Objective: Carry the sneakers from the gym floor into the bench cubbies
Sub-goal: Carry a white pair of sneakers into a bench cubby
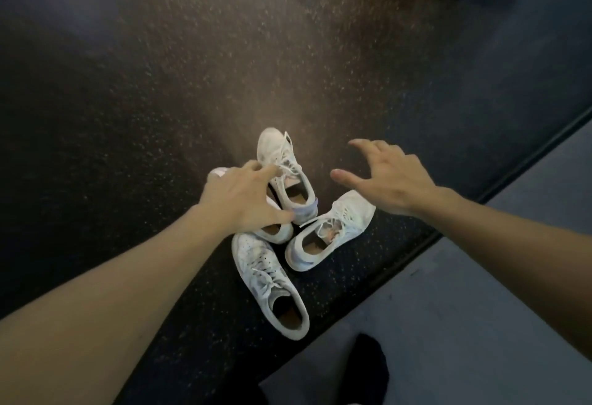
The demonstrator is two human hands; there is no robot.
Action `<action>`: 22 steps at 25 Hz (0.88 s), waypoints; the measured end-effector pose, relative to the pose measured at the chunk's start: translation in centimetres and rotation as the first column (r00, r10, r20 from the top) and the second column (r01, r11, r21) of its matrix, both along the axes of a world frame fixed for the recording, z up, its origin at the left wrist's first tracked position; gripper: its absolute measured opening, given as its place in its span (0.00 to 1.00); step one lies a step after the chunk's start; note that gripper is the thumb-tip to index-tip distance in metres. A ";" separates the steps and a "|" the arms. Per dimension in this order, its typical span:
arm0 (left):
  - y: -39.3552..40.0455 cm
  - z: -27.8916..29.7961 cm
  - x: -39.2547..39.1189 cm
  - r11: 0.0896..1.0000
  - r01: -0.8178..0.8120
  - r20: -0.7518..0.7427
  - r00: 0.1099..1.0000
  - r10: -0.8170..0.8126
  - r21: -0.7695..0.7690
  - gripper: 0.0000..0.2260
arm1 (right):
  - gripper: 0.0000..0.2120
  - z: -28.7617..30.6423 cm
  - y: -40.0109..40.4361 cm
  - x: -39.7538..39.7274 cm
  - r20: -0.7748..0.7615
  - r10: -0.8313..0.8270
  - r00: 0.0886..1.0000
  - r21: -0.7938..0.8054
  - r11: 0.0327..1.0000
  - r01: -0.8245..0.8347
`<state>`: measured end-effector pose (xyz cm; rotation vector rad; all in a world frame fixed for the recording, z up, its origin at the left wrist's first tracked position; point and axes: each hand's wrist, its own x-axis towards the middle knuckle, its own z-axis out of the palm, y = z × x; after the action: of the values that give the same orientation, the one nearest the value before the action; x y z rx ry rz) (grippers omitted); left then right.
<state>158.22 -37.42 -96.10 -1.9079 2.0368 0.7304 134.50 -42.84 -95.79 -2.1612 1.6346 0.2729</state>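
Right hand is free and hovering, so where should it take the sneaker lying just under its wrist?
Probably by the heel collar of the white sneaker. Its opening faces up and its heel points toward the person, clear of the other shoes. Bring the right hand down from above, fingers into the opening, thumb outside the heel.

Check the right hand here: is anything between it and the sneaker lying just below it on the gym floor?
Nothing visible is. The right hand hangs open, fingers spread, over bare speckled floor, and the nearest sneaker lies uncovered beneath its wrist. The left hand is over other sneakers to the left, not in the way.
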 end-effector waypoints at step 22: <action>-0.9 -25.3 -7.2 0.996 0.009 0.103 0.995 0.001 -0.089 0.14 | 0.17 -26.6 13.2 5.6 0.174 -0.177 0.969 0.185 0.972 0.144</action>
<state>150.97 -38.34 -121.37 -1.9460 2.0414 0.5358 140.09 -29.64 -122.35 -1.8555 1.6047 0.1471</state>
